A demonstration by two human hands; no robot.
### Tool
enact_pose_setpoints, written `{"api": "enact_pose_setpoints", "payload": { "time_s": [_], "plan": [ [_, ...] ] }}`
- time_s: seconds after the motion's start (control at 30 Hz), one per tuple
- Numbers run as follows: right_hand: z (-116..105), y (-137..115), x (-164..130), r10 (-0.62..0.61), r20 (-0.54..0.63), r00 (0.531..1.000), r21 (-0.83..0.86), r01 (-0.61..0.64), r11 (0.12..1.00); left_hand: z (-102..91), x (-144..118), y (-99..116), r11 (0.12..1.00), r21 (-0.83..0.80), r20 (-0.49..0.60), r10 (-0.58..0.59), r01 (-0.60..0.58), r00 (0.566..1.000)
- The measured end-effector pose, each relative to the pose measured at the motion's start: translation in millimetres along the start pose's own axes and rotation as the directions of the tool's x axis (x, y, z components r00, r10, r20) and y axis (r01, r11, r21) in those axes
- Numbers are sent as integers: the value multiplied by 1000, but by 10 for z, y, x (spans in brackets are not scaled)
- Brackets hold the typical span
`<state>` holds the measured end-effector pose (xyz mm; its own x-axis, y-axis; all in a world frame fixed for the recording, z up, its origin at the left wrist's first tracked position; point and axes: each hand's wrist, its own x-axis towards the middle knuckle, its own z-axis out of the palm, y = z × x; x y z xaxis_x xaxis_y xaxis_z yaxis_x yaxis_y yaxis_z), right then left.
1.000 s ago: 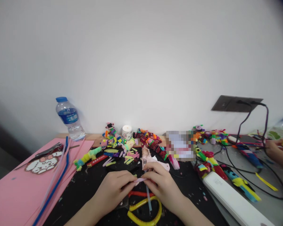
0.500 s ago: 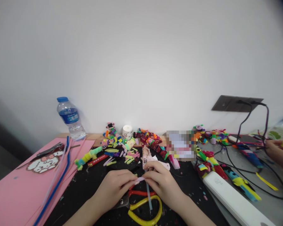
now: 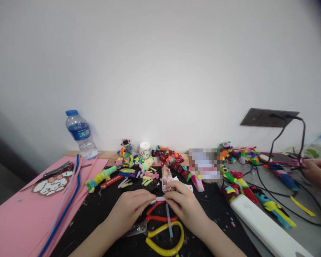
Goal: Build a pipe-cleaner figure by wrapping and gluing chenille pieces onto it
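My left hand (image 3: 130,208) and my right hand (image 3: 184,205) meet over the black mat (image 3: 96,214), and together they pinch a small pale purple pipe-cleaner piece (image 3: 160,199) between the fingertips. A thin light blue stick (image 3: 169,223) hangs down from it. Just under the hands lie red-handled scissors (image 3: 156,214) and yellow-handled pliers (image 3: 166,241). A pink glue gun (image 3: 168,177) lies just beyond my right hand.
Pink foam sheets (image 3: 21,217) with a blue pipe cleaner (image 3: 66,203) lie left, a water bottle (image 3: 80,135) behind them. Colourful pipe-cleaner pieces (image 3: 139,167) line the wall. A white power strip (image 3: 264,228), cables and another person's hand (image 3: 317,173) are right.
Both hands have shifted slightly away from me with the purple piece, which uncovers more of the red scissors handles. The other person's hand at the right edge has moved a little.
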<state>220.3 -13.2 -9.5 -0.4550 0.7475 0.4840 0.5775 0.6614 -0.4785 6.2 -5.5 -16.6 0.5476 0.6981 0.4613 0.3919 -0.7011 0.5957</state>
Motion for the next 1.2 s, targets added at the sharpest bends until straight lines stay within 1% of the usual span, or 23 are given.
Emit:
{"api": "enact_pose_setpoints", "payload": {
  "time_s": [0.2, 0.37, 0.6, 0.73, 0.9, 0.97, 1.1, 1.2],
  "plan": [
    [-21, 6, 0, 10, 12, 1000, -1, -10, 1000, 7, 7, 5, 1000, 9, 49, -7, 7, 999],
    [-29, -3, 3, -8, 8, 1000, -7, 8, 1000, -10, 17, 14, 1000, 31, 64, 0, -2, 998],
    [-11, -6, -1, 11, 16, 1000, -18, -11, 1000, -21, 22, 31, 997, 48, 51, -60, 58, 997],
    [2, -5, -7, 0, 21, 1000, -20, 1, 1000, -24, 30, 50, 997, 67, 84, -47, 42, 995],
    [7, 2, -10, -9, 18, 1000, -4, 9, 1000, -20, 26, 42, 997, 80, 91, -23, 15, 996],
    [5, 13, -10, 8, -17, 1000, 5, -8, 1000, -41, 27, 15, 995, 101, 72, -27, 19, 997],
    [-17, 38, 2, 66, -162, 985, -5, -68, 998, -136, 34, -57, 976, 215, 20, -38, 33, 999],
    [-32, 42, 15, 82, -199, 977, -12, -86, 996, -205, 40, -90, 951, 308, 86, -64, 34, 994]
  ]
}}
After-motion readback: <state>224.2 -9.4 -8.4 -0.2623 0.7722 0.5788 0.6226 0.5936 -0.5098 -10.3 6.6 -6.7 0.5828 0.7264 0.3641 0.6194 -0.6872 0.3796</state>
